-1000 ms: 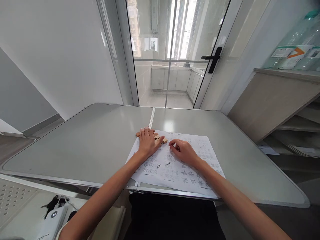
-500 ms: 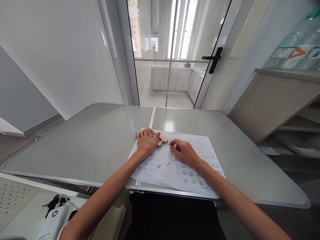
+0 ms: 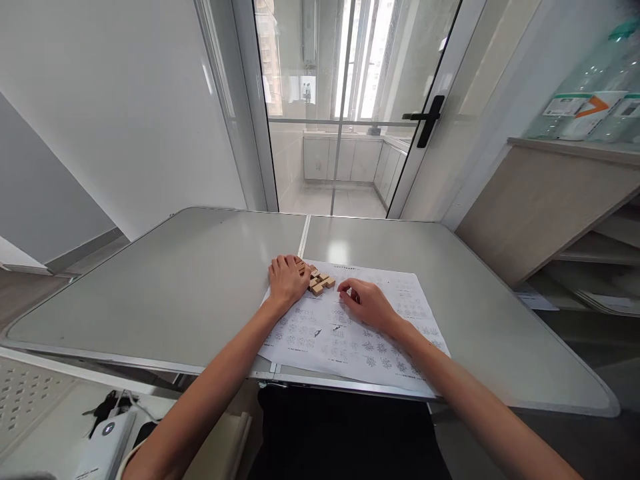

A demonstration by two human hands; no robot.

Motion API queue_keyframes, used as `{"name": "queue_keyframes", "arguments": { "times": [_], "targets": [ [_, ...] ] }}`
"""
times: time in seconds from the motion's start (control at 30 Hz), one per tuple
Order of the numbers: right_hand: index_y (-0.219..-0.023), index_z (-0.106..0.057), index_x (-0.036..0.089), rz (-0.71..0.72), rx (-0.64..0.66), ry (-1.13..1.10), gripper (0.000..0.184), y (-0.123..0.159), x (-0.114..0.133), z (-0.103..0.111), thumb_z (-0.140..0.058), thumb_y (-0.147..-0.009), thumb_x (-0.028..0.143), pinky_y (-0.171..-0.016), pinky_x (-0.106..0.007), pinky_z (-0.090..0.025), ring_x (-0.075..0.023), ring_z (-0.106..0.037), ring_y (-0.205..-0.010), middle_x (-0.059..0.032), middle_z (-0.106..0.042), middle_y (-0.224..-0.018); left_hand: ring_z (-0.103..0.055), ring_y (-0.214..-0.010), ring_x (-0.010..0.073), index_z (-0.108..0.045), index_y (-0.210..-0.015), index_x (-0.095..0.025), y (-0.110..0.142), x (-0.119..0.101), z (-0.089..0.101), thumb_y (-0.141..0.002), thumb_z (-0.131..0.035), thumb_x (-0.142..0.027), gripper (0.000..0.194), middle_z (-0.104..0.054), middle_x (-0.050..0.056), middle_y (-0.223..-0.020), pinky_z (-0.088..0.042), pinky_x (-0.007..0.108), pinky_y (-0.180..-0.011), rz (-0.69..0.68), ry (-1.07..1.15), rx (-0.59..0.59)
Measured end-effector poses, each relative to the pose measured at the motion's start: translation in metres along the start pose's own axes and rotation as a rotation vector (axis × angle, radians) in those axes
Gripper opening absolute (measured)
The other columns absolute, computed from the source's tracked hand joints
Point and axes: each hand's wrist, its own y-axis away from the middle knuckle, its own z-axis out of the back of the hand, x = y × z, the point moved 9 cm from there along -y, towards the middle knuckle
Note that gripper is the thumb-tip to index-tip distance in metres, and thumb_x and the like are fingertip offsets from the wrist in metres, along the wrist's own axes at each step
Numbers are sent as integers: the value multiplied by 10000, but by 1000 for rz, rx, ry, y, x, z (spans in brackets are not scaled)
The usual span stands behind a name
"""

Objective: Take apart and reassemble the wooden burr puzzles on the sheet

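Observation:
Several light wooden puzzle blocks [image 3: 320,284] with notched shapes lie in a loose cluster on a printed sheet [image 3: 350,353]. My left hand [image 3: 287,280] is laid over the left part of this cluster, its fingers bent over the pieces and its thumb along their right side. Its fingertips and the blocks under its palm are hidden. To the right of the cluster, my right hand [image 3: 369,304] rests on the sheet with loosely curled fingers. A gap shows between its thumb and forefinger, nothing is visible in it, and it does not touch the blocks.
The sheet lies across the centre seam of a grey table [image 3: 200,287]. Behind stands a glass door with a black handle [image 3: 427,120]. Plastic bottles [image 3: 590,100] stand on a shelf unit at right. A white device [image 3: 107,440] with a cable sits at lower left.
My left hand has shifted slightly left, and more of the wooden blocks show beside its thumb. Its fingers have drawn closer together. My right hand has stayed in place.

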Motion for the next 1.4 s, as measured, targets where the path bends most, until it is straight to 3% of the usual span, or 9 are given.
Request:
{"name": "queue_keyframes", "arguments": {
  "times": [0.43,0.8,1.4],
  "targets": [
    [-1005,-678,230,-6,4,10,150,0,-1,0,-531,-995,253,-654,-297,-472,-155,-578,-621,-6,-697,-797,-586,-1177,355,-608,-1197,-154,-2,-4,5,-1018,-513,-446,356,-668,181,-1217,-454,475,-1022,-45,-4,-24],
    [-1009,-685,231,-6,5,12,165,-1,-1,0,-525,-997,271,-651,-301,-473,-162,-586,-626,-14,-702,-800,-667,-1102,306,-659,-1115,-173,-1,-10,8,-1052,-470,-557,433,-722,153,-1149,-521,373,-860,-68,18,77],
    [-993,-678,237,-6,8,1,148,0,1,1,-536,-999,276,-646,-302,-465,-163,-583,-621,-6,-702,-796,-691,-996,330,-710,-951,-149,-1,-12,8,-1013,-484,-629,533,-691,167,-1037,-526,407,-852,-57,-7,127]
  ]
}}
